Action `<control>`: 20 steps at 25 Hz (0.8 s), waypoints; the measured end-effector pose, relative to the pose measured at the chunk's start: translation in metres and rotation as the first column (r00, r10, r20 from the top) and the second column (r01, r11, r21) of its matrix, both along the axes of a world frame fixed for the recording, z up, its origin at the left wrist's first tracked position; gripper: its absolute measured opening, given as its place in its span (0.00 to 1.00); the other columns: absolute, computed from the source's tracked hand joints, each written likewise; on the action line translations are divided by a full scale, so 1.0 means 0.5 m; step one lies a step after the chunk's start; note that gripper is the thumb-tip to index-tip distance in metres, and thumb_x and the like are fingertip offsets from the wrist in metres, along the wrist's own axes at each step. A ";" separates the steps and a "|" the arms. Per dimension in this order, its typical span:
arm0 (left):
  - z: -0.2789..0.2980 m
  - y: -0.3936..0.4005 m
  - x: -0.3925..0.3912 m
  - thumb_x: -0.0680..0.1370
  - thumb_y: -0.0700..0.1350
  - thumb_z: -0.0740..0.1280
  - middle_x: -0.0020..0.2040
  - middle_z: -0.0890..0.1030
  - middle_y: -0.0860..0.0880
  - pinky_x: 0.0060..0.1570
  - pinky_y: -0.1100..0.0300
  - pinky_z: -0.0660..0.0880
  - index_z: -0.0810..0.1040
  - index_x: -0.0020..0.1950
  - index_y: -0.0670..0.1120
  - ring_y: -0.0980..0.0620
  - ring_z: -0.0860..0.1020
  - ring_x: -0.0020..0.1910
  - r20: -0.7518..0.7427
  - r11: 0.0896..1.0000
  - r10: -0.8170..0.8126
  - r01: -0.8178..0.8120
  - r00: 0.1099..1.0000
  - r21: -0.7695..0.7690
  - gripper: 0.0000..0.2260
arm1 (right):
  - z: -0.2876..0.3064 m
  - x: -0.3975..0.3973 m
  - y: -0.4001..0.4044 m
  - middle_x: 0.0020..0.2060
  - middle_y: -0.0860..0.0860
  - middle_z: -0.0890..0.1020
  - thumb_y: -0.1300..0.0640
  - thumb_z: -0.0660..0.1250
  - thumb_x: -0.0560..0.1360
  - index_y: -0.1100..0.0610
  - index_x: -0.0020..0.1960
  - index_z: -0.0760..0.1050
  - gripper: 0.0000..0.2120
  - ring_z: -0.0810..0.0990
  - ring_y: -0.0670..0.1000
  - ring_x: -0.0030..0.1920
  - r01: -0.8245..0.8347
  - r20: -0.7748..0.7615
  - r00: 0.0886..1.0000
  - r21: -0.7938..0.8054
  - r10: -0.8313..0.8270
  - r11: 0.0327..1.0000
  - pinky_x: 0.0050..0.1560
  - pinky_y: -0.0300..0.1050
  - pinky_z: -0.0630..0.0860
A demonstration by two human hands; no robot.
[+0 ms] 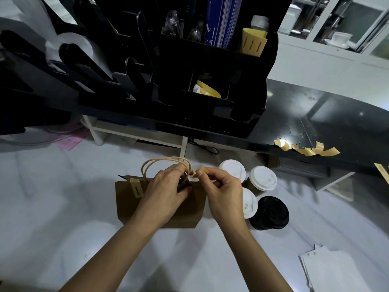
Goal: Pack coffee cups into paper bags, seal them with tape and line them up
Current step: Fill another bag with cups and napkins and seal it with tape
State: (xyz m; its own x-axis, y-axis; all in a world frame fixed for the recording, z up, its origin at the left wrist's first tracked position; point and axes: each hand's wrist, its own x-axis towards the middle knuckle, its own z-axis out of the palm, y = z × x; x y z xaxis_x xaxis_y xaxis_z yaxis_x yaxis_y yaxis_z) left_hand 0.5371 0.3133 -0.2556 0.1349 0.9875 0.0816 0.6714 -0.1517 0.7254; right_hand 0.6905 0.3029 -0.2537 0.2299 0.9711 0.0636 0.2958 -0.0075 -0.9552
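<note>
A brown paper bag point(134, 209) stands on the white counter with a strip of tan tape point(135, 187) over its top edge at the left. My left hand point(168, 184) grips the bag's top edge near its rope handles point(160, 162). My right hand point(221, 186) pinches a small piece of tan tape point(201, 171) just above the bag's top at the right. Right of the bag stand three cups with white lids point(232, 170) point(263, 179) point(250, 206) and one with a black lid point(272, 211).
A black shelf point(315, 127) crosses behind, with several cut tape strips point(307, 149) stuck to its front edge. A black organiser point(189, 85) with sleeves and papers stands on it. White paper sheets point(328, 270) lie at the lower right of the counter point(52, 207).
</note>
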 end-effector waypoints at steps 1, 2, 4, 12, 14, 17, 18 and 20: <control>0.000 0.001 0.001 0.77 0.45 0.73 0.59 0.79 0.57 0.56 0.58 0.77 0.75 0.64 0.58 0.56 0.76 0.58 -0.015 1.000 -0.016 0.016 1.000 -0.005 0.18 | -0.001 -0.002 0.000 0.39 0.44 0.85 0.56 0.74 0.77 0.47 0.46 0.87 0.05 0.78 0.41 0.36 0.012 0.010 1.000 -0.001 -0.012 1.000 0.39 0.33 0.72; 0.001 0.003 0.001 0.77 0.45 0.73 0.60 0.78 0.58 0.58 0.56 0.77 0.75 0.66 0.58 0.55 0.75 0.59 -0.038 0.999 -0.035 0.035 0.999 -0.004 0.19 | -0.003 -0.005 -0.001 0.40 0.44 0.84 0.56 0.75 0.77 0.45 0.46 0.86 0.06 0.79 0.42 0.37 0.028 0.017 0.999 0.000 -0.028 1.000 0.40 0.33 0.73; 0.003 0.008 0.003 0.77 0.45 0.72 0.59 0.76 0.59 0.59 0.55 0.76 0.77 0.65 0.58 0.54 0.75 0.58 -0.082 0.998 -0.065 0.066 0.995 0.010 0.17 | -0.008 -0.008 -0.004 0.40 0.44 0.83 0.55 0.76 0.76 0.44 0.45 0.86 0.06 0.81 0.41 0.41 0.052 0.028 0.998 0.001 -0.052 0.999 0.41 0.33 0.74; 0.011 0.012 0.005 0.80 0.46 0.68 0.55 0.78 0.54 0.56 0.56 0.74 0.80 0.60 0.54 0.51 0.74 0.57 -0.198 0.997 -0.080 0.083 0.977 0.006 0.10 | -0.012 -0.012 -0.015 0.41 0.44 0.81 0.54 0.76 0.75 0.37 0.42 0.81 0.12 0.79 0.43 0.40 0.043 0.160 0.986 0.075 -0.055 0.996 0.40 0.29 0.70; 0.014 0.011 0.004 0.81 0.47 0.66 0.56 0.78 0.52 0.56 0.56 0.73 0.78 0.62 0.56 0.51 0.73 0.58 -0.232 0.997 -0.078 0.073 0.970 -0.032 0.11 | -0.018 -0.010 -0.021 0.40 0.44 0.81 0.54 0.77 0.75 0.36 0.41 0.81 0.13 0.79 0.44 0.39 0.039 0.180 0.982 0.082 -0.053 0.996 0.39 0.29 0.71; 0.021 0.008 0.002 0.82 0.48 0.65 0.56 0.78 0.52 0.59 0.54 0.73 0.78 0.62 0.59 0.52 0.72 0.59 -0.230 0.995 -0.096 0.086 0.968 -0.056 0.10 | -0.034 -0.003 -0.035 0.40 0.44 0.82 0.54 0.77 0.74 0.40 0.42 0.83 0.09 0.78 0.46 0.38 0.043 0.154 0.987 0.070 -0.053 0.997 0.38 0.32 0.72; 0.023 0.008 0.000 0.82 0.49 0.64 0.56 0.78 0.53 0.59 0.54 0.73 0.78 0.61 0.59 0.52 0.72 0.59 -0.224 0.994 -0.106 0.096 0.969 -0.056 0.10 | -0.039 -0.001 -0.040 0.41 0.44 0.83 0.54 0.77 0.73 0.41 0.44 0.83 0.07 0.78 0.47 0.37 0.038 0.138 0.989 0.066 -0.046 0.997 0.38 0.33 0.72; 0.026 0.008 0.000 0.82 0.49 0.64 0.57 0.79 0.54 0.61 0.54 0.72 0.78 0.61 0.59 0.53 0.71 0.60 -0.225 0.991 -0.128 0.118 0.966 -0.055 0.10 | -0.049 0.004 -0.047 0.42 0.44 0.83 0.54 0.77 0.73 0.43 0.47 0.83 0.07 0.78 0.49 0.37 0.016 0.119 0.993 0.079 -0.025 0.997 0.38 0.38 0.75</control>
State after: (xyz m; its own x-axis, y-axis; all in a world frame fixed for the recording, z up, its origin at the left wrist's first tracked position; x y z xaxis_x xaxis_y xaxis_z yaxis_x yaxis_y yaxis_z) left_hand 0.5368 0.3173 -0.2424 0.2661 0.9639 -0.0051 0.7976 -0.2172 0.5627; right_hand 0.6923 0.2793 -0.2783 0.2359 0.9573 0.1672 0.4085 0.0584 -0.9109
